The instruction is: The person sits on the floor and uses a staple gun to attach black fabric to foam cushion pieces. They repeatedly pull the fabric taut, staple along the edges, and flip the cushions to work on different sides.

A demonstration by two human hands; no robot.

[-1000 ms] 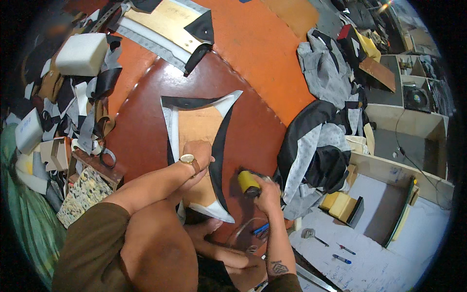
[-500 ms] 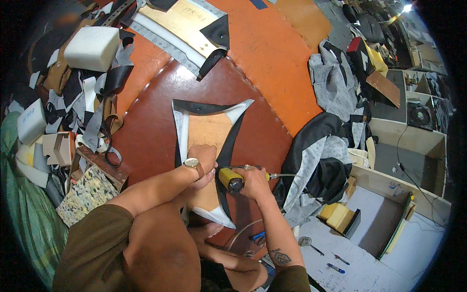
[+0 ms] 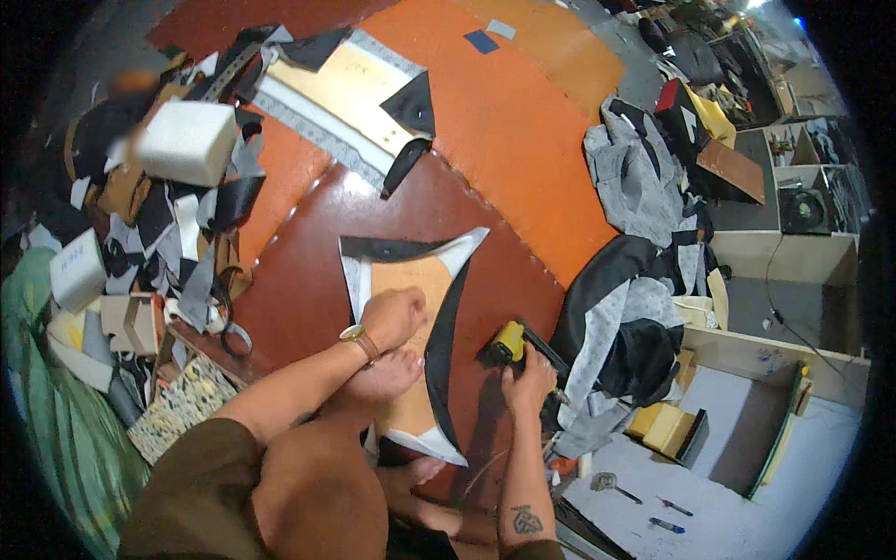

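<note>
A plywood panel (image 3: 407, 413) lies on the brown-red sheet in front of me. White padding and black fabric (image 3: 450, 359) wrap its edges. My left hand (image 3: 397, 315), with a watch at the wrist, is closed over the panel's middle, just above my bare foot (image 3: 387, 375). Its curled fingers hide whatever they may hold. To the right of the panel, my right hand (image 3: 530, 378) grips a yellow and black staple gun (image 3: 509, 342). The tool is apart from the panel, over the sheet.
A second wood panel (image 3: 341, 89) with padding and black fabric lies beyond. Fabric scraps and a white foam block (image 3: 187, 142) are heaped at left. Grey and black fabric (image 3: 611, 327) piles up at right, beside wooden frames (image 3: 784, 266) and a yellow block (image 3: 658, 425).
My right hand has drawn the staple gun away from the panel's edge to the right and turned it. My left hand has shifted slightly farther up the panel. The view has tilted.
</note>
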